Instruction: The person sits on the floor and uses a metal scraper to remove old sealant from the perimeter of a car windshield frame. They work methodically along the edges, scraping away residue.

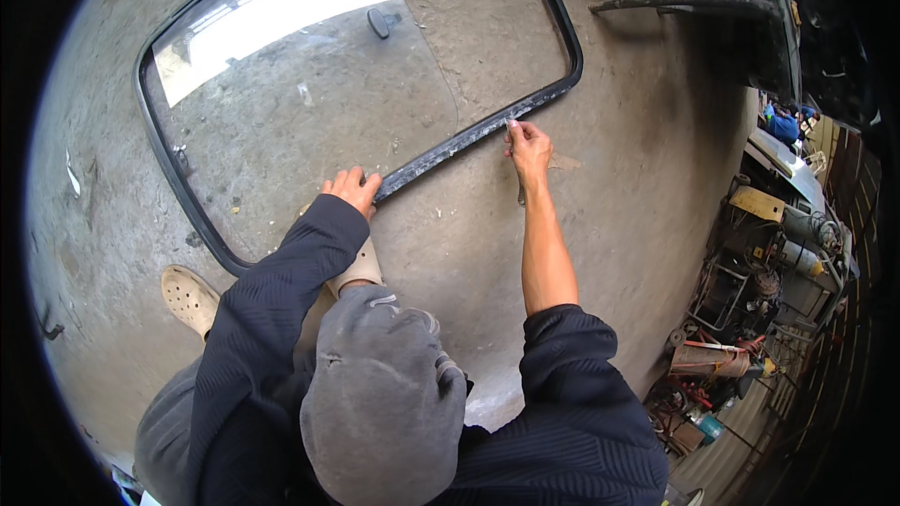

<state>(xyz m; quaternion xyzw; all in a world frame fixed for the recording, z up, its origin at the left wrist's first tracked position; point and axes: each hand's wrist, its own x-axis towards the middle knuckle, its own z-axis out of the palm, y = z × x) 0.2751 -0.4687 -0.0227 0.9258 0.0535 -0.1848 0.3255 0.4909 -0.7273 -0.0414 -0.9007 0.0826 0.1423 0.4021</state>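
A large window (309,103) with a black frame (450,147) lies flat on the concrete floor. Its near bar is streaked with whitish residue. My left hand (352,191) grips that bar near its left part, fingers curled over it. Farther right, my right hand (531,152) pinches a thin tool against the same bar. One end of the tool (521,195) shows below the palm; its kind is mostly hidden by my fingers. A dark oval latch (378,23) sits on the glass, which mirrors a bright opening.
Metal tubing (694,4) stands on the floor at the far right. Along the right wall are piled carts, cylinders and red tools (717,359). A person in blue (784,124) is in the distance. My beige clog (190,300) is beside the window's near left corner.
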